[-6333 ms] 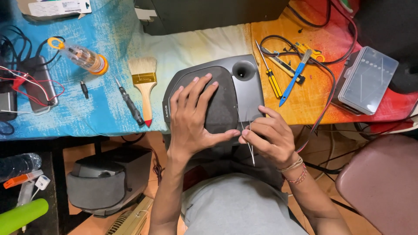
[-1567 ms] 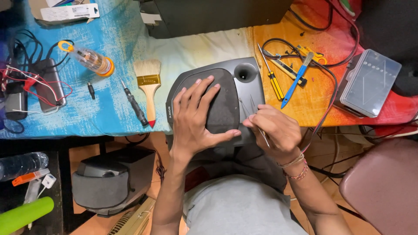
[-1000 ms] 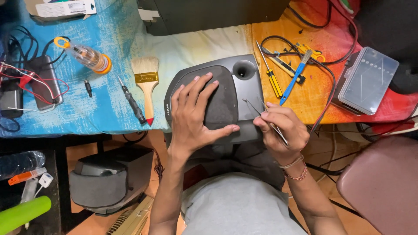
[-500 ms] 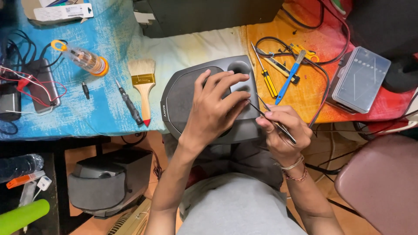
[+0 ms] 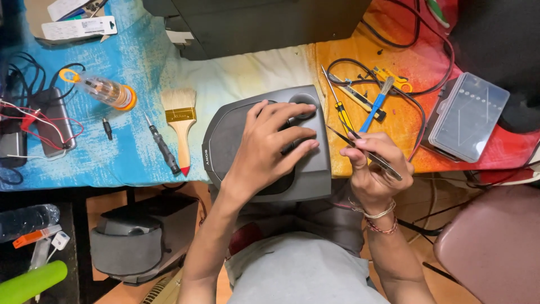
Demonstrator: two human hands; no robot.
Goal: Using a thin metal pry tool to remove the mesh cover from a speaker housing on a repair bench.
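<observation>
On the painted table (image 5: 112, 163), grey speaker (image 5: 225, 135)

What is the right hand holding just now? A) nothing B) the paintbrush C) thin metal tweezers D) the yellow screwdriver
C: the right hand pinches thin metal tweezers beside the grey speaker; the paintbrush and yellow screwdriver lie on the table.

Left hand (image 5: 269, 147) spread flat, fingers extended; right hand (image 5: 376, 169) pinched, wrist bent.
</observation>
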